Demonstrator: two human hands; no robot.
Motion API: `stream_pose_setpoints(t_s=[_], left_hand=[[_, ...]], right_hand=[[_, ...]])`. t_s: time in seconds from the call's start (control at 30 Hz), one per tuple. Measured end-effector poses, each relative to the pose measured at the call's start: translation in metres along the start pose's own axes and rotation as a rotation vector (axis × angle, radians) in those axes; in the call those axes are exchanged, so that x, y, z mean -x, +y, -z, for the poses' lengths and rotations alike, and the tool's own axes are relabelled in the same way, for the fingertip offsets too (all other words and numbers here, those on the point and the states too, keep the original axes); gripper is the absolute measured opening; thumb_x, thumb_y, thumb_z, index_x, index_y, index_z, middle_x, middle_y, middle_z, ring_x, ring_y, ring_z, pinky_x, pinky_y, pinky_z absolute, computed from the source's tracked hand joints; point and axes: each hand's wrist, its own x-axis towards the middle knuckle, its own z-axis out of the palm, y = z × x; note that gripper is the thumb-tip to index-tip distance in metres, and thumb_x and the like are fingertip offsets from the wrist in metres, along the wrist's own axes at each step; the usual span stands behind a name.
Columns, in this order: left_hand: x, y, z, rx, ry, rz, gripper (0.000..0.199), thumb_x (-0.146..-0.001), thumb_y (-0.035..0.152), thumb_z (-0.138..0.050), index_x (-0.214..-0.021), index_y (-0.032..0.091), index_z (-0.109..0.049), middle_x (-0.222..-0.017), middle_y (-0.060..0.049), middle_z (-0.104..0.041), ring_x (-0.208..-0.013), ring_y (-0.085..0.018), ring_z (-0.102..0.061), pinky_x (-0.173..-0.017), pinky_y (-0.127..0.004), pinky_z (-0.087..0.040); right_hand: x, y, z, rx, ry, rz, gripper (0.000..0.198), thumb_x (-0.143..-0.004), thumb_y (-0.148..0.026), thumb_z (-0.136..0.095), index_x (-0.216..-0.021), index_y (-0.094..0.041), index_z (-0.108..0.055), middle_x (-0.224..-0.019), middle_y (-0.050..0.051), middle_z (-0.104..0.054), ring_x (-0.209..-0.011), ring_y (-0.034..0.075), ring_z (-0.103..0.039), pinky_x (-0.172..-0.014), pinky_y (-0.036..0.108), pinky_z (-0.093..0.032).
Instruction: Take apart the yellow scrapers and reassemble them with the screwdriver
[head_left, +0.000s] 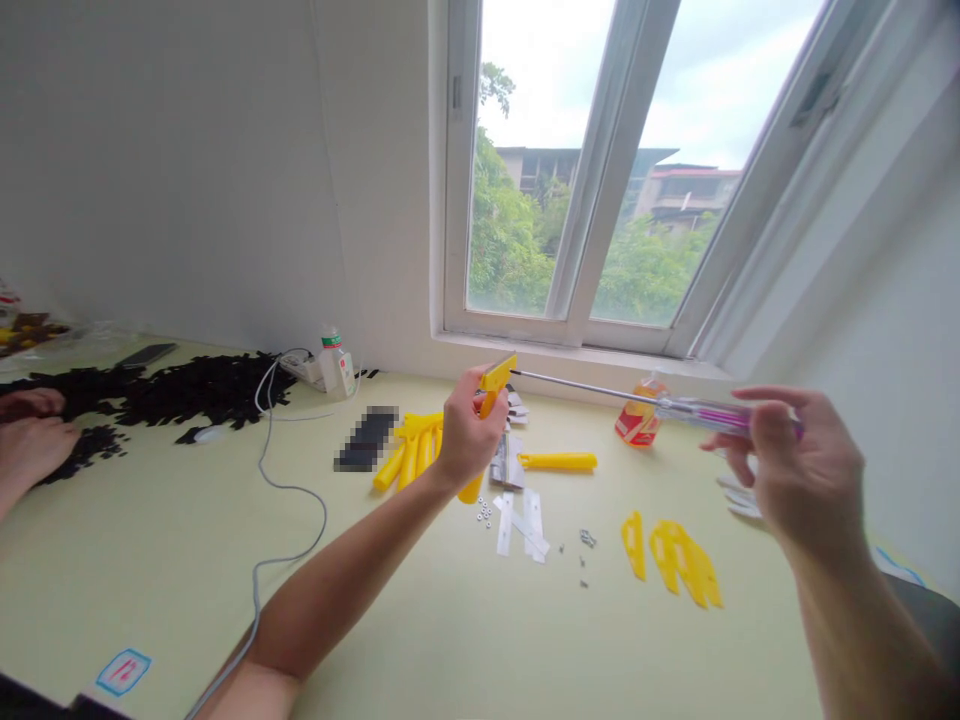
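Observation:
My left hand [474, 425] is closed around a yellow plastic scraper [495, 377], its head up and the handle end showing below my fist. A long screwdriver [705, 413] with a clear and purple handle is gripped in my right hand [806, 465], its shaft level and the tip at the scraper's head. Whether the tip sits in a screw is too small to tell. Below the hands lie thin metal blades [532, 525], small nuts [484, 512], loose screws [587, 538] and flat yellow plates [686, 562]. Another yellow handle [559, 461] lies beyond.
More yellow handles [412, 450] are piled left of my hand, beside a pixelated dark object [367, 440]. An orange bottle [641, 415] and a white bottle [337, 365] stand near the wall. A grey cable [289, 488] crosses the table. Another person's hands [34, 440] are beside black pieces [199, 388].

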Motion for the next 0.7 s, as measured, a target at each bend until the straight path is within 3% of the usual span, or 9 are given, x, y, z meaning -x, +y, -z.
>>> stream_pose_setpoints(t_s=[0.1,0.13,0.2,0.27,0.37,0.43,0.53,0.6,0.7], left_hand=[[-0.001,-0.001,0.0,-0.009,0.019,-0.006,0.018,-0.091,0.029,-0.058,-0.105,0.019,-0.053,-0.058,0.009,-0.044,-0.042,-0.005,-0.042,-0.039,-0.016,-0.035],[-0.001,-0.002,0.0,-0.011,0.023,-0.008,0.017,-0.091,0.029,-0.058,-0.104,0.019,-0.053,-0.058,0.009,-0.044,-0.042,-0.005,-0.042,-0.039,-0.016,-0.035],[-0.002,-0.002,0.001,-0.015,0.021,-0.017,0.016,-0.091,0.028,-0.058,-0.103,0.019,-0.053,-0.058,0.009,-0.045,-0.042,-0.005,-0.043,-0.04,-0.017,-0.036],[-0.003,-0.002,0.002,-0.013,0.024,-0.025,0.016,-0.09,0.028,-0.058,-0.103,0.02,-0.052,-0.059,0.008,-0.045,-0.043,-0.005,-0.044,-0.041,-0.017,-0.037],[-0.005,0.002,0.003,0.01,0.042,-0.005,0.015,-0.09,0.029,-0.059,-0.099,0.02,-0.051,-0.059,0.008,-0.045,-0.042,-0.005,-0.044,-0.041,-0.017,-0.037],[-0.006,0.004,0.004,0.025,0.057,0.011,0.015,-0.089,0.03,-0.06,-0.096,0.021,-0.05,-0.059,0.008,-0.045,-0.042,-0.006,-0.044,-0.04,-0.017,-0.037],[-0.007,0.006,0.005,0.026,0.066,0.007,0.015,-0.088,0.029,-0.061,-0.095,0.021,-0.051,-0.059,0.008,-0.045,-0.042,-0.006,-0.045,-0.04,-0.017,-0.037],[-0.007,0.006,0.005,0.029,0.066,0.002,0.015,-0.088,0.029,-0.061,-0.097,0.021,-0.051,-0.059,0.008,-0.045,-0.042,-0.006,-0.045,-0.04,-0.017,-0.037],[-0.008,0.005,0.005,0.052,0.052,0.012,0.015,-0.088,0.029,-0.061,-0.096,0.022,-0.051,-0.059,0.008,-0.046,-0.042,-0.006,-0.045,-0.04,-0.017,-0.038]], right_hand=[[-0.001,-0.003,0.001,-0.171,-0.221,0.057,0.058,-0.077,-0.038,-0.075,-0.129,-0.037,-0.051,-0.127,0.005,-0.058,-0.069,0.015,-0.066,-0.064,0.034,-0.059],[-0.001,-0.004,0.001,-0.159,-0.228,0.09,0.061,-0.075,-0.036,-0.077,-0.131,-0.036,-0.05,-0.122,0.004,-0.061,-0.069,0.015,-0.066,-0.066,0.034,-0.059],[0.0,-0.005,0.0,-0.031,-0.117,0.104,0.048,-0.08,-0.038,-0.072,-0.125,-0.03,-0.058,-0.08,-0.001,-0.065,-0.053,0.013,-0.059,-0.059,0.031,-0.057],[0.0,-0.005,-0.001,0.071,-0.048,0.049,0.036,-0.089,-0.045,-0.06,-0.118,-0.025,-0.063,-0.055,-0.006,-0.052,-0.042,0.012,-0.051,-0.053,0.029,-0.055],[0.001,-0.005,-0.004,-0.007,-0.181,0.026,0.044,-0.088,-0.046,-0.061,-0.129,-0.031,-0.054,-0.094,0.003,-0.067,-0.06,0.015,-0.064,-0.064,0.034,-0.059],[0.001,-0.006,-0.006,-0.089,-0.276,0.064,0.058,-0.082,-0.041,-0.07,-0.134,-0.037,-0.047,-0.121,0.006,-0.061,-0.069,0.017,-0.068,-0.074,0.039,-0.06],[0.004,-0.008,-0.007,-0.044,-0.152,0.092,0.038,-0.085,-0.04,-0.066,-0.121,-0.028,-0.058,-0.07,-0.001,-0.062,-0.052,0.017,-0.061,-0.067,0.04,-0.06],[0.005,-0.01,-0.007,-0.026,-0.135,0.064,0.031,-0.087,-0.04,-0.064,-0.115,-0.027,-0.06,-0.057,-0.004,-0.055,-0.046,0.016,-0.057,-0.06,0.037,-0.059],[0.007,-0.017,-0.006,-0.135,-0.29,0.069,0.051,-0.081,-0.035,-0.071,-0.127,-0.037,-0.05,-0.12,0.006,-0.064,-0.065,0.018,-0.068,-0.068,0.039,-0.061]])
